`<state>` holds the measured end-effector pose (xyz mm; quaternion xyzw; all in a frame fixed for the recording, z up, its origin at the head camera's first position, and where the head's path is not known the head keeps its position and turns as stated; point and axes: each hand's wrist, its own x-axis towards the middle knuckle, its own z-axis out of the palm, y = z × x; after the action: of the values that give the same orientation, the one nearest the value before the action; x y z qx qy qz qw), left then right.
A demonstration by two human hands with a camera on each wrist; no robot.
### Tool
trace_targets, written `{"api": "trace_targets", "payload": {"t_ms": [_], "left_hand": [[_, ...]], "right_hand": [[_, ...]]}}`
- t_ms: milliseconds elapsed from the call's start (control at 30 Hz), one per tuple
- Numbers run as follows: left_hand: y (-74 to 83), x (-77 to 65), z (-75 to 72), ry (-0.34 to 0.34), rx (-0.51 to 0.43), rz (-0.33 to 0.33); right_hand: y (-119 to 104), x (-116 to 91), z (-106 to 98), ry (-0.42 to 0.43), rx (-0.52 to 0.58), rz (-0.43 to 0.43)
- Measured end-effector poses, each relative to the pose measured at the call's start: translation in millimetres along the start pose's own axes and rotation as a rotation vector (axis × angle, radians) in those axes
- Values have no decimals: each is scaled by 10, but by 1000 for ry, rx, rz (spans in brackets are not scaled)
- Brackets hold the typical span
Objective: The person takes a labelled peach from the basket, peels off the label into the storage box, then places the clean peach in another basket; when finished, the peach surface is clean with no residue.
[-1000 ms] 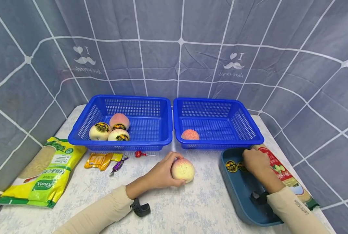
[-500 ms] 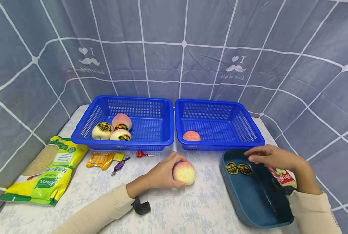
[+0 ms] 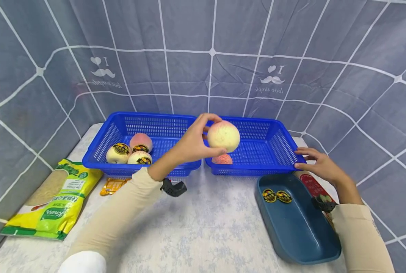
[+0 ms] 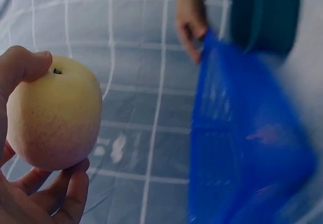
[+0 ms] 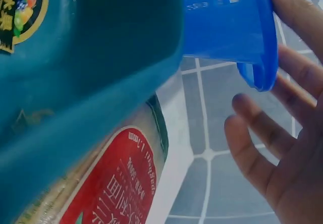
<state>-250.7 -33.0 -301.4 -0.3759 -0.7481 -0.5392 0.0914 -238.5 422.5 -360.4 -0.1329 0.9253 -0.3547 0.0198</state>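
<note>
My left hand (image 3: 197,140) grips a pale yellow peach (image 3: 224,136) with a pink blush, thumb near its stem and fingers underneath in the left wrist view (image 4: 55,113). The peach is held up over the left part of the right blue basket (image 3: 257,168), where a reddish speckled peach (image 3: 222,159) lies. My right hand (image 3: 320,165) pinches that basket's right front corner rim between thumb and index finger, the other fingers loosely bent outside it in the right wrist view. The left blue basket (image 3: 143,167) holds three stickered peaches (image 3: 119,153).
A teal bin (image 3: 300,227) with two black-and-gold stickers (image 3: 276,196) inside stands at the right front. A red spaghetti pack (image 5: 121,178) lies beside it. At left lie a yellow Knorr bag (image 3: 52,201) and an orange wrapper (image 3: 114,185). A tiled-pattern curtain (image 3: 189,72) hangs behind.
My left hand has lifted the peach from the table, forward and up over the right basket. My right hand has left the teal bin and moved to the basket's corner.
</note>
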Motion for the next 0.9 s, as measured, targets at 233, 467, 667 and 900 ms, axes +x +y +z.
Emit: {"api": "trace_targets", "payload": {"t_ms": [233, 467, 667, 900], "left_hand": [[-229, 721, -193, -37, 13, -84], [-661, 994, -61, -138, 123, -261], [-890, 1008, 67, -323, 190, -370], [-1019, 890, 142, -488, 380, -436]], "right_hand": [[128, -6, -18, 1, 74, 8], [241, -48, 3, -20, 237, 46], [335, -72, 57, -40, 355, -20], [371, -55, 65, -49, 390, -47]]}}
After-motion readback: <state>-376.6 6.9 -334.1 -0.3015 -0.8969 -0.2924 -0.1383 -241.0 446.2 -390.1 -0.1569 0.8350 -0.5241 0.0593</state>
